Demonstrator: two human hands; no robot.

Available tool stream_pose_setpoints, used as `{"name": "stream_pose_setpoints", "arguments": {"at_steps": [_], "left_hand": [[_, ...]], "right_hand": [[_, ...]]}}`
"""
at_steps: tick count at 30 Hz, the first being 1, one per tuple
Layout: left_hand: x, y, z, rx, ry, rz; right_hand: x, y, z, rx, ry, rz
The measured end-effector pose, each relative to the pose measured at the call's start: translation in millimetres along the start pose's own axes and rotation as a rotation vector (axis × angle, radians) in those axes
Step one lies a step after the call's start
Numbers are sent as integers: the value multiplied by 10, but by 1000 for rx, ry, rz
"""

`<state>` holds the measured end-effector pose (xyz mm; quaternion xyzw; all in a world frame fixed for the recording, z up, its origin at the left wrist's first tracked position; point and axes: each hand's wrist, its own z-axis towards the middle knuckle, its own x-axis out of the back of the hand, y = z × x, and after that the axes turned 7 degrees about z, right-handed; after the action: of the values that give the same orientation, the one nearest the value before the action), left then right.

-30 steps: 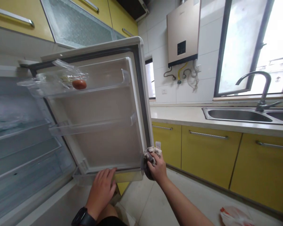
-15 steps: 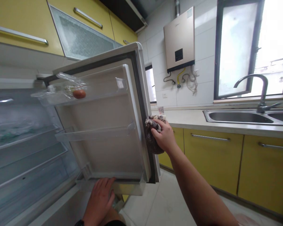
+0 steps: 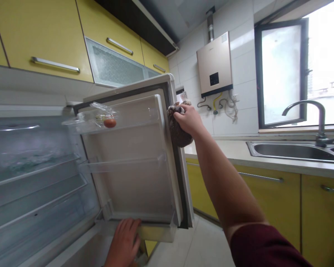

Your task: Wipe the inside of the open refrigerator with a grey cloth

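Observation:
The white fridge door (image 3: 139,178) stands open, its inner side towards me. My right hand (image 3: 187,119) is closed on a dark crumpled cloth (image 3: 177,129) and presses it against the upper part of the door's outer edge. My left hand (image 3: 124,243) rests on the bottom door shelf (image 3: 153,231), fingers curled over its rim. On the top door shelf (image 3: 133,120) lie a reddish egg-shaped item (image 3: 110,122) and a clear plastic bag (image 3: 98,113).
The fridge interior (image 3: 30,178) with glass shelves is at the left. Yellow wall cabinets (image 3: 44,40) hang above. At the right runs a counter (image 3: 239,150) with a steel sink (image 3: 292,151) and tap (image 3: 318,118), yellow cupboards below, and a water heater (image 3: 215,65) on the tiled wall.
My right hand slid the cloth up the door's outer edge, from the bottom corner to near the top. The view tilted upward. My left hand stayed on the bottom shelf.

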<state>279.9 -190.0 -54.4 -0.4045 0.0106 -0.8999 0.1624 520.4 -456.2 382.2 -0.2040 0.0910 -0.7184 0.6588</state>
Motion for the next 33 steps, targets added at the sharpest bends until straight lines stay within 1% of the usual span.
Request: {"name": "stream_pose_setpoints", "arguments": {"at_steps": [4, 8, 11, 13, 15, 17, 21, 24, 27, 30, 33], "left_hand": [[38, 61, 68, 19, -44, -5], [63, 78, 75, 25, -44, -6], [101, 71, 54, 19, -30, -4], [134, 60, 37, 14, -43, 0], [169, 49, 21, 6, -64, 0], [203, 45, 11, 4, -81, -6], [252, 61, 9, 21, -105, -34], [238, 72, 24, 19, -99, -41], [180, 76, 52, 12, -89, -32], [130, 88, 93, 9, -85, -18], [119, 109, 136, 9, -88, -9]], "right_hand": [[-6, -45, 514, 33, 14, 28], [16, -93, 944, 134, -12, 23], [38, -104, 1069, 207, -21, -7], [50, -91, 1032, 221, -39, 27], [65, -67, 905, 216, -84, 77], [85, -33, 703, 201, -139, 97], [112, 95, 153, 158, -177, 89], [88, 268, -293, 73, -207, 72], [41, 474, -706, 5, -268, 16], [5, 682, -1082, -61, -342, -40], [-26, 914, -1441, -131, -430, -76]]}}
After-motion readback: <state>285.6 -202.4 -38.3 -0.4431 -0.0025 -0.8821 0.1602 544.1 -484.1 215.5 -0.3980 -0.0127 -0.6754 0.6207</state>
